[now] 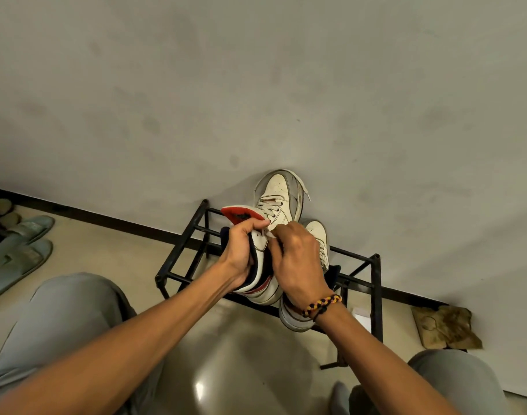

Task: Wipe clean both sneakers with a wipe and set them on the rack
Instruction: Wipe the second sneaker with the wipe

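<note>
The left hand grips a white sneaker by its collar and heel, fingers curled round it, holding it above the black metal rack with its toe pointing toward the far wall. The right hand lies over the shoe's side with fingers curled, pinching a small white scrap near the laces that looks like the wipe, though little of it shows. A second sneaker already sits on the rack just to the right, partly hidden under the right wrist. By my reading one shoe is done and shelved, and the held one is in mid-wipe; finishing it and setting it beside its mate remains. Grey slippers lie on the floor far left.
</note>
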